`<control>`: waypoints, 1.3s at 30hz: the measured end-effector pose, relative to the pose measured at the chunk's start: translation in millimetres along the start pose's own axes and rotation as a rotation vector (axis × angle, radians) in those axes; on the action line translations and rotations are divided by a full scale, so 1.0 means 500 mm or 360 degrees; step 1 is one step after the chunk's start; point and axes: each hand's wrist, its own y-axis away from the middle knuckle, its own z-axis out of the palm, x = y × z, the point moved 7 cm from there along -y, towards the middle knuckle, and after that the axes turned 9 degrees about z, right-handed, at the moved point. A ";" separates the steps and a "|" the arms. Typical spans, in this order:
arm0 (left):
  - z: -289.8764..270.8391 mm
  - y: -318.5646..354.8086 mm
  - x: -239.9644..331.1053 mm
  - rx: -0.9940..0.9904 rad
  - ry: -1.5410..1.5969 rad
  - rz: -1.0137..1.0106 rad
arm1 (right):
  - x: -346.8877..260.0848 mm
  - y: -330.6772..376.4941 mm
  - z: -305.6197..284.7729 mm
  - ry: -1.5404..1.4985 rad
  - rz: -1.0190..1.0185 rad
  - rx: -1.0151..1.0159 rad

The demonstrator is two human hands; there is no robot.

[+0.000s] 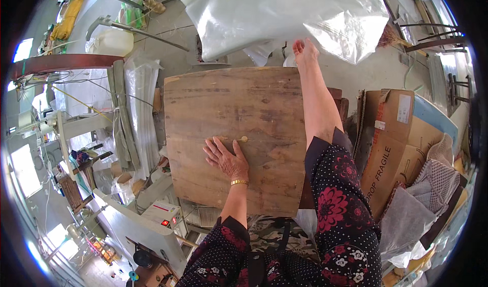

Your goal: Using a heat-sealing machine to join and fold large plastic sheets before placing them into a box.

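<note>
A worn wooden board (203, 104) lies flat in front of me like a tabletop. On its near half my left hand (227, 160) rests palm down, fingers spread, with a gold-coloured band at the wrist; nothing is in it. My right arm reaches past the board's far right corner. There my right hand (306, 52) is raised with its fingers apart, just under the lower edge of a large translucent plastic sheet (254, 20). The sheet spreads beyond the board, creased and shiny at its right corner. Whether the fingertips touch it is hard to see.
To the right stands a brown cardboard box (389, 134), with grey mesh cloth (437, 180) near it. Long plastic sheets (141, 109) hang at the left. A white machine with a control box (161, 215) sits at lower left, and a pale plastic jug (113, 42) at upper left.
</note>
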 end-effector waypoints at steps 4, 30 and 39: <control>0.000 0.002 -0.001 0.0014 -0.0031 -0.0011 | -0.025 0.020 -0.006 -0.0088 -0.0234 0.0040; 0.106 0.259 -0.303 -0.0190 0.0264 0.0163 | 0.284 0.983 -0.283 0.1633 -0.0346 -0.1158; 0.109 0.379 -0.369 -0.0397 0.0815 0.0170 | 0.362 1.044 -0.382 0.1662 0.0080 -0.0938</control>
